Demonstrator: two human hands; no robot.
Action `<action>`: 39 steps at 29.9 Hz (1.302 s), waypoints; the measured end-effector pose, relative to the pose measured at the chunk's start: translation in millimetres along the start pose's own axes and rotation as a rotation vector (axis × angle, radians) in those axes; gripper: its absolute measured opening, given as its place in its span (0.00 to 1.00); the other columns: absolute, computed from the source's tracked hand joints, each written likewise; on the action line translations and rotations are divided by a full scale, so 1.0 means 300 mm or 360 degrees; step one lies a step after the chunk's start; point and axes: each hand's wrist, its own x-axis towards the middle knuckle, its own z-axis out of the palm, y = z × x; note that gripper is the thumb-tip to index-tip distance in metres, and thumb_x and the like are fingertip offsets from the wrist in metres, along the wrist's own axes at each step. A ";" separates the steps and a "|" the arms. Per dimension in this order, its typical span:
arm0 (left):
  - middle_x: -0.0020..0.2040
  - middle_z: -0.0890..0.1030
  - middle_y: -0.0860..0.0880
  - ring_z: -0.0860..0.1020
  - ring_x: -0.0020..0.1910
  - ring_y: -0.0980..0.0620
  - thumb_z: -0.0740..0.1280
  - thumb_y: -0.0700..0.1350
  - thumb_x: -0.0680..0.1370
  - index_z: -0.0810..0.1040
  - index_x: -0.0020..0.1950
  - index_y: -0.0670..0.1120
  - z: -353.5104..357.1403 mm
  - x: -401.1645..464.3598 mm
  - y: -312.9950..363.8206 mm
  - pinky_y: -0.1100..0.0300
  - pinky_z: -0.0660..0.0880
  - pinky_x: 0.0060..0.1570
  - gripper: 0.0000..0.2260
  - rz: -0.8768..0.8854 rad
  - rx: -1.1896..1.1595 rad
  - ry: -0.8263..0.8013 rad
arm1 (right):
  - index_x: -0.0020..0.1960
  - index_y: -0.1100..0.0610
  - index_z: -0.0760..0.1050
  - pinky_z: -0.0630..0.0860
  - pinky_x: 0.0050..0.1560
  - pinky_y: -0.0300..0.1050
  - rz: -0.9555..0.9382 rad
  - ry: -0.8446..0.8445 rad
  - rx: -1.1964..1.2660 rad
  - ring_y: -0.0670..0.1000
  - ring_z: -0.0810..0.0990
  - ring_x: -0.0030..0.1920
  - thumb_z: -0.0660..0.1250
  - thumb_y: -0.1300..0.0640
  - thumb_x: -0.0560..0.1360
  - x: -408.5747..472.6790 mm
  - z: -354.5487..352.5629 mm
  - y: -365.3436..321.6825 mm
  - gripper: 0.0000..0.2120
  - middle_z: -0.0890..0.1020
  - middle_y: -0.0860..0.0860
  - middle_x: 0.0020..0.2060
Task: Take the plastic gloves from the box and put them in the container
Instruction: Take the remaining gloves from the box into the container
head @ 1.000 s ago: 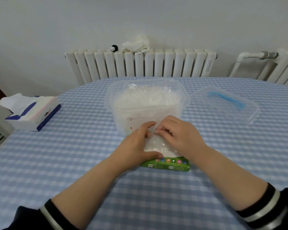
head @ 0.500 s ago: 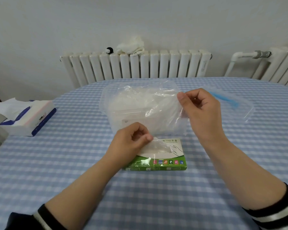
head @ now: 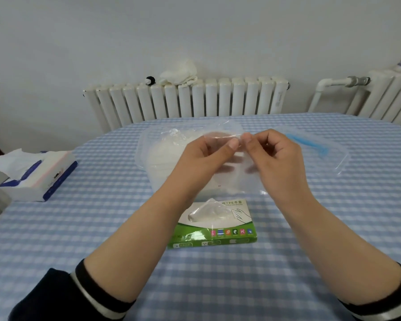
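Note:
A thin clear plastic glove [head: 239, 172] hangs in the air between my hands, in front of the clear plastic container [head: 148, 149]. My left hand [head: 206, 158] and my right hand [head: 276, 158] both pinch its top edge, thumbs almost touching. The container holds a pile of clear gloves and is partly hidden behind my hands. The green and white glove box [head: 218, 225] lies flat on the table just in front of it, with another glove poking out of its slot.
The container's clear lid [head: 322, 154] with a blue handle lies to the right. A tissue box [head: 35, 177] sits at the table's left edge. A white radiator [head: 185, 100] with a cloth on top stands behind the blue checked table [head: 102, 228].
My right hand pulled a glove up out of the box. My left hand left the box and rose to pinch the glove's top edge beside the right hand.

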 end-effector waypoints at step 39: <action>0.55 0.80 0.54 0.73 0.56 0.53 0.67 0.46 0.78 0.69 0.69 0.54 -0.369 0.357 -0.040 0.58 0.69 0.51 0.19 0.0162 0.2269 -0.0179 | 0.59 0.54 0.78 0.68 0.63 0.47 -0.0411 -0.1143 -0.1400 0.50 0.75 0.61 0.47 0.42 0.83 0.132 0.147 0.063 0.25 0.80 0.49 0.60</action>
